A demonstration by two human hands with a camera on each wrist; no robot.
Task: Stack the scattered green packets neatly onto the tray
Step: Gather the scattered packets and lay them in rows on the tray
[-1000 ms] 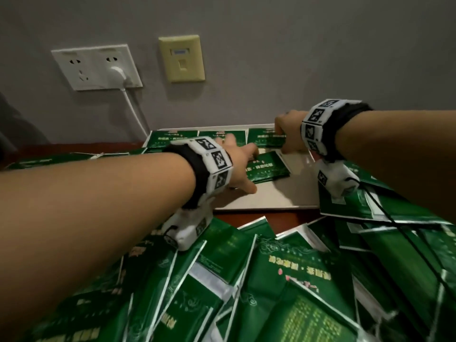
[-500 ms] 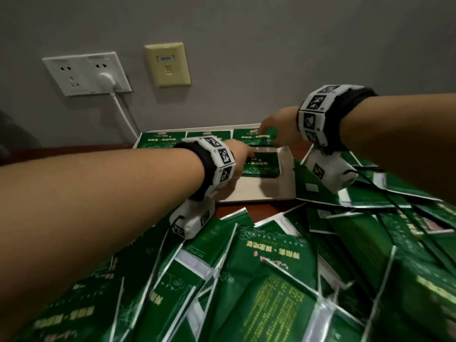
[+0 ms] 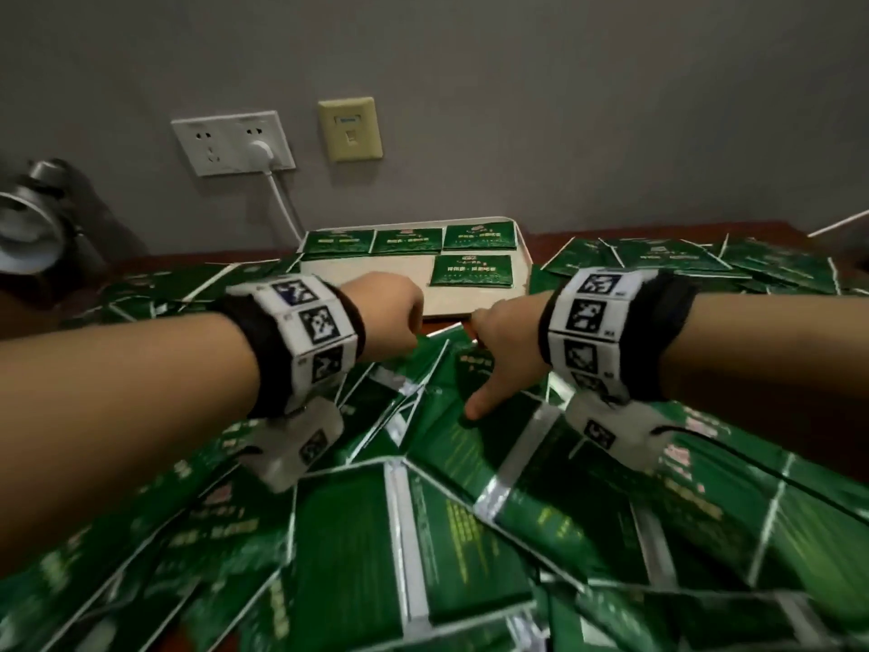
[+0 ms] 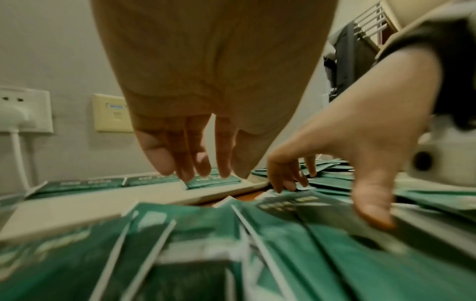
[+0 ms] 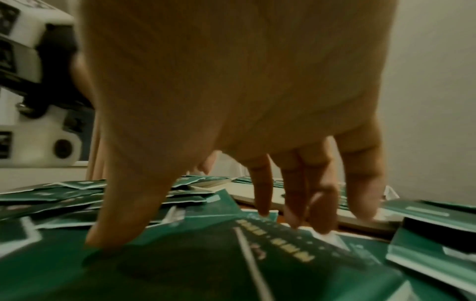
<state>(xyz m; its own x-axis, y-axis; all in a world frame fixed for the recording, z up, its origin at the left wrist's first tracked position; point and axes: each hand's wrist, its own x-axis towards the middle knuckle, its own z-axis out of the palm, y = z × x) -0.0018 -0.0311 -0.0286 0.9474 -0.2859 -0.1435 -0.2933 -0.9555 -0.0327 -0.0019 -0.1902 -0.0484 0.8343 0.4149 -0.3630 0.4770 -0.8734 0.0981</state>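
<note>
The green packets lie in a big loose heap on the table in front of me, many overlapping and turned in different directions. Four packets are already on the cream tray at the far side, near the wall: three in a row along its back edge and one alone in front of them, at the right side.

My right hand is down on the heap just before the tray. Its thumb and fingers are spread wide, and the tips touch one packet with yellow letters on it. From the right wrist view the fingertips stand at the far edge of this packet and the thumb on its near part; I cannot tell if the packet is lifted.

My left hand hangs above the heap, near the front edge of the tray. Its fingers point down, loose and close together, and they hold nothing.

On the wall behind the tray are a white socket with a plug and cable, and a yellowish plate.
</note>
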